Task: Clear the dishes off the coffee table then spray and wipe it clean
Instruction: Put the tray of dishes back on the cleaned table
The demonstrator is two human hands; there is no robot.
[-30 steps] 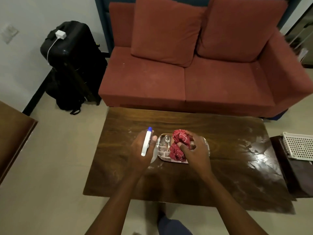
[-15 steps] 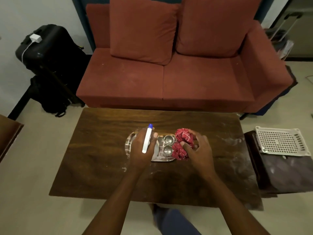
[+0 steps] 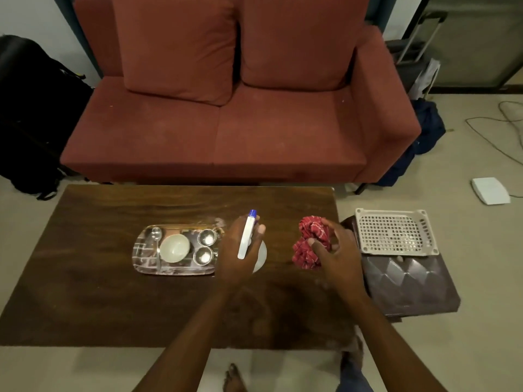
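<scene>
dishes (image 3: pixel 174 248) sit on a tray (image 3: pixel 141 267) on the worktop (image 3: pixel 99 292); left hand (image 3: pixel 237 260) grips spray bottle (image 3: pixel 245 239), right hand (image 3: pixel 338 257) clutches red cloth (image 3: pixel 311 236).

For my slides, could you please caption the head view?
Left hand holds a spray bottle, right hand grips a red cloth; a dish-laden steel tray sits on the coffee table.

Rust-red two-seat sofa (image 3: pixel 226 131), two loose back cushions (image 3: pixel 175 43); pale wall (image 3: pixel 22 15) upper left; beige floor (image 3: pixel 481 278); dark wooden tabletop (image 3: pixel 113 301) just before sofa; black luggage (image 3: pixel 34 108) left of sofa; quilted brown stool (image 3: pixel 410 284) at tabletop's right end, perforated plastic tray (image 3: pixel 393 233) on it; cables (image 3: pixel 506 128) and white box (image 3: pixel 491 190) on floor; upper right dim, possibly a wheeled case.
</scene>
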